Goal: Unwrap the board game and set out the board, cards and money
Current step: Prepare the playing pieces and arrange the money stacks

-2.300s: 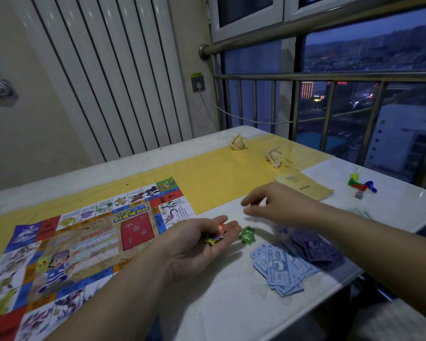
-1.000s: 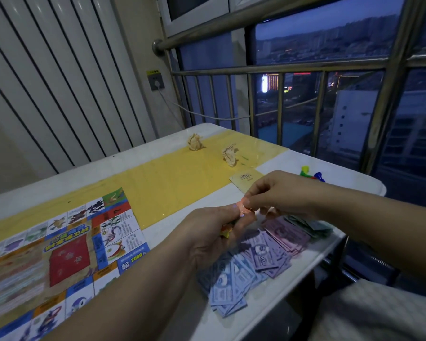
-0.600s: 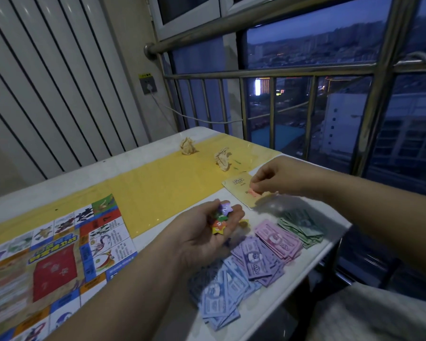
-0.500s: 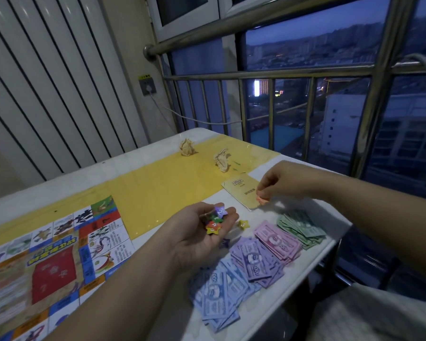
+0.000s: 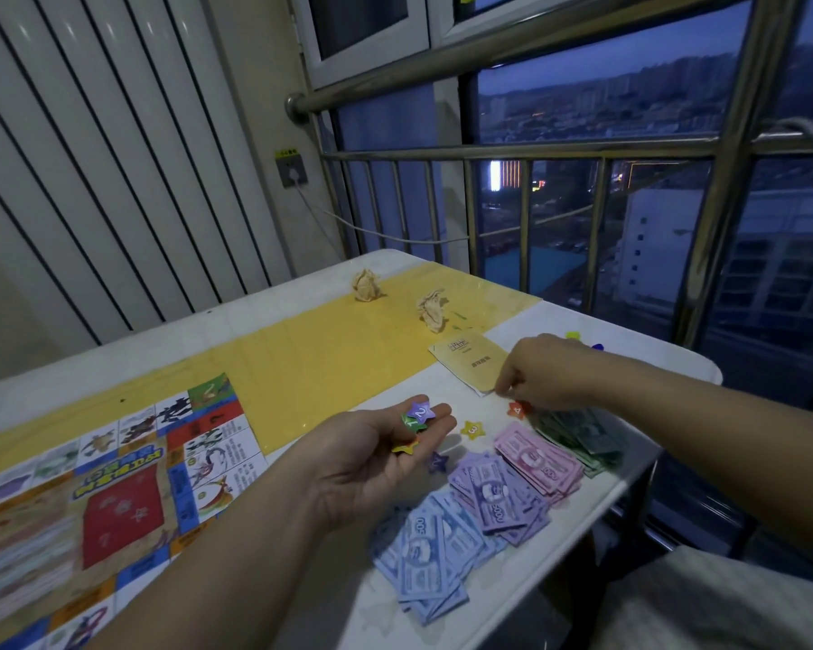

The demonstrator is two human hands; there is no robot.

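Several stars (image 5: 418, 413) lie cupped in the left hand (image 5: 372, 457) mid-frame, just left of the right hand (image 5: 543, 372), whose curled fingers sit at the orange star (image 5: 518, 408) right of centre, pinching it or not, can't tell tbh.

White tbl top (image 5: 254, 319) w/ yellow mat strip (image 5: 325, 368) across it. 2 crumpled tan paper balls on mat: one at far edge (image 5: 366, 285), other (image 5: 433, 309) to its right, apart. Grey wall socket (image 5: 292, 170), white cable (image 5: 395, 237) running toward steel railing (image 5: 489, 153). White ribbed wall panel (image 5: 113, 157) behind tbl. Dusk city bldgs (image 5: 653, 236) outside.
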